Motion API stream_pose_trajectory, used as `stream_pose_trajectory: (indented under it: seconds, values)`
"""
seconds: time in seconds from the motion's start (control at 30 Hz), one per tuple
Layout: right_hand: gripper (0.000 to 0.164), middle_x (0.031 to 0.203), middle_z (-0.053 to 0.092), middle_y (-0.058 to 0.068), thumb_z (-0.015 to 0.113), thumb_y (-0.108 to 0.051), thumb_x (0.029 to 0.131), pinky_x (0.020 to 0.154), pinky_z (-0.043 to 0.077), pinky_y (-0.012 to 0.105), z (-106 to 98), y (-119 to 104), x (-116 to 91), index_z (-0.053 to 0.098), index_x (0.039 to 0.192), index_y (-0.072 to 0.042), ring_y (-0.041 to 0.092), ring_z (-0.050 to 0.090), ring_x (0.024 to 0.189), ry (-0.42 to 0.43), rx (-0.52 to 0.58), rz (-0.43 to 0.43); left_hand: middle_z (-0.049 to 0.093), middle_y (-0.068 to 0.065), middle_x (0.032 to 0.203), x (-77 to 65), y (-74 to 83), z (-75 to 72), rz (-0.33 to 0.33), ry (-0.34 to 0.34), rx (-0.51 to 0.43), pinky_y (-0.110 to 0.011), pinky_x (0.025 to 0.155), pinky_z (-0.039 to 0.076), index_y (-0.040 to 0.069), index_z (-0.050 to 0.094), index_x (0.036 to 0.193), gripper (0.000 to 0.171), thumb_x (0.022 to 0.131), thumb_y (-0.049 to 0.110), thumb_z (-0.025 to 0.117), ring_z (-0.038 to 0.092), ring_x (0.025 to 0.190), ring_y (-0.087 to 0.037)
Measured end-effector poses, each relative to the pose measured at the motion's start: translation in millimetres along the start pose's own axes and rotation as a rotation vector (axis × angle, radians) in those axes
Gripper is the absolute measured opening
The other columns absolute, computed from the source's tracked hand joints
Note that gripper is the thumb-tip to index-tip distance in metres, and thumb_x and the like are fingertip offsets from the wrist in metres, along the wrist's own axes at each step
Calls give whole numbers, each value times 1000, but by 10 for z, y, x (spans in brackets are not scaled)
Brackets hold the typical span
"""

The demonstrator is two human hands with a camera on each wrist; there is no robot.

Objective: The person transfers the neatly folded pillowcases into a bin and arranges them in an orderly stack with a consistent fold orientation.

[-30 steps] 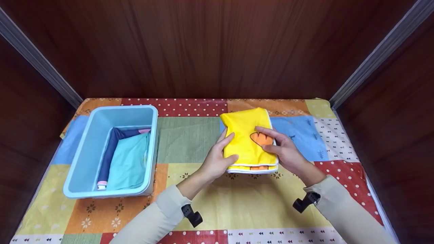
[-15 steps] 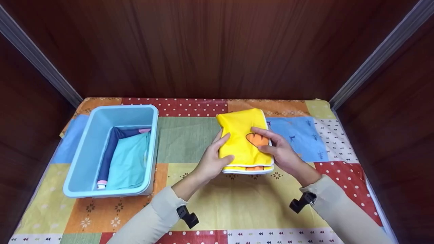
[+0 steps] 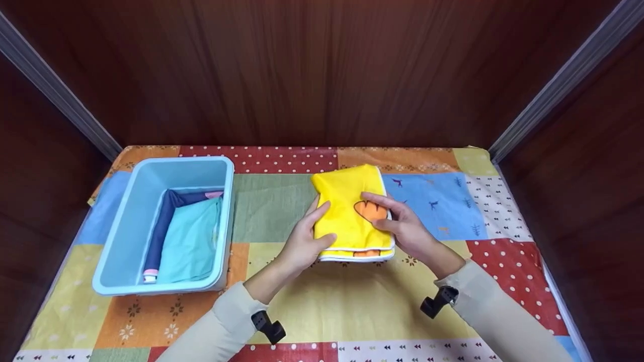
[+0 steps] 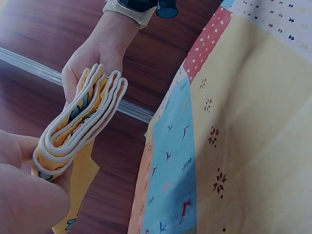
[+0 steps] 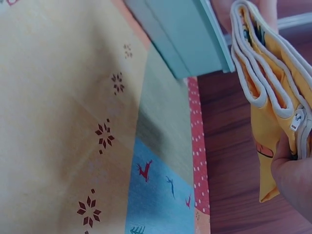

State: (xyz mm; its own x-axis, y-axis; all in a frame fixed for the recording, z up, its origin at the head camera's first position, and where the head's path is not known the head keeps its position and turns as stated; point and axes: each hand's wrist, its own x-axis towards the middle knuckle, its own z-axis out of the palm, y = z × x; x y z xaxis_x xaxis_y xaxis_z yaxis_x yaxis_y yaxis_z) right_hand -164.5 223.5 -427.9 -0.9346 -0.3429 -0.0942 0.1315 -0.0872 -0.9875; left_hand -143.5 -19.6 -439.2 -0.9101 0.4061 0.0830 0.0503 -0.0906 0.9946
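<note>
Both hands hold a folded yellow cloth point(image 3: 347, 211) with white edging and an orange printed patch, raised above the table. My left hand point(image 3: 302, 241) grips its left side, thumb on top and the other fingers mostly hidden behind. On the right side, my right hand point(image 3: 410, 231) pinches the cloth, with thumb and a finger lying over the orange patch. Several stacked layers show along its near edge in the left wrist view, where the yellow cloth point(image 4: 80, 124) is seen end-on. A small metal zipper pull point(image 5: 297, 120) hangs at its edge in the right wrist view.
A light blue plastic bin point(image 3: 113, 241) stands at the left of the table. In it lie a folded turquoise cloth point(image 3: 188, 241) and a navy cloth point(image 3: 158, 236) with pink trim. A patchwork tablecloth point(image 3: 372, 301) covers the table; dark wood panels point(image 3: 322, 75) enclose it.
Both hands have moved left and slightly nearer with the yellow cloth, towards the bin. Their hold on it looks the same. The bin and its contents have stayed put.
</note>
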Motion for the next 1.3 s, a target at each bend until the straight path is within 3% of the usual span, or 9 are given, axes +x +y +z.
stream_pose_trajectory:
  seconds: [0.77,1.3]
  values:
    - [56,154,39,18,48,12,95,98,54,32,144,34,41,46,151,2,23,50,127,-23,5,7,3,-12,171,-93,-1,-119,-26,24,33,-37,118,30,-5,26,158,71,95,-10,59,14,155,-27]
    - [56,153,40,19,48,13,95,96,54,33,231,46,80,48,150,0,24,52,125,-19,2,8,2,-10,171,-152,16,-196,-33,30,13,-34,115,34,-3,22,159,74,95,-10,59,19,153,-26]
